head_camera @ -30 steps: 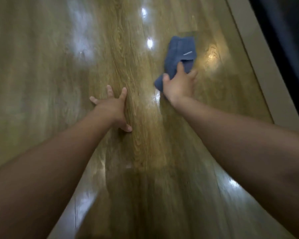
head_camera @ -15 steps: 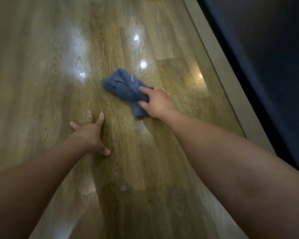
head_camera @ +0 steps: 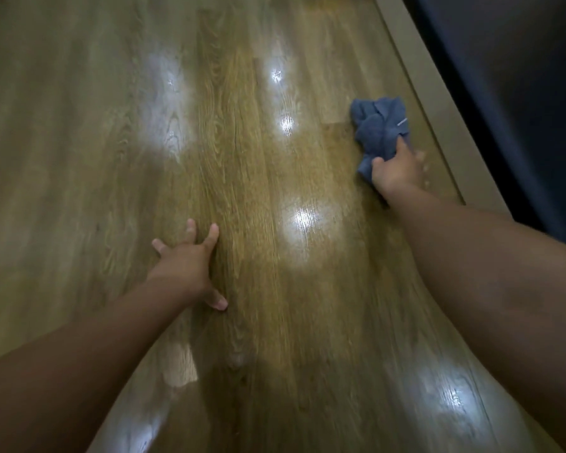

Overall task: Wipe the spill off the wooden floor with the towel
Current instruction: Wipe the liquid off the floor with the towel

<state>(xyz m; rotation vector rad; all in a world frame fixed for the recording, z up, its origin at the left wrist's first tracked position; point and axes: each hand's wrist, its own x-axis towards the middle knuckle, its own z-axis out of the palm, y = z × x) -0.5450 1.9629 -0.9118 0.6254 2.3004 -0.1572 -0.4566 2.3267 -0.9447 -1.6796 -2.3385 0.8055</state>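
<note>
OK: blue towel (head_camera: 381, 129) is bunched on the wooden floor (head_camera: 242, 158), just beside the pale trim strip (head_camera: 438, 103), apart from it by a thin band of bare board. Right hand (head_camera: 394, 171) sits on the towel's near end, thumb and forefinger clasping the cloth, also close to the trim. Left hand (head_camera: 185, 266) is well away from the trim, fingers spread, flat on the boards and holding nothing. Bright glare spots (head_camera: 303, 220) lie between left hand and trim; can't tell spill from glare. Past the trim, a dark surface (head_camera: 520, 93).
</note>
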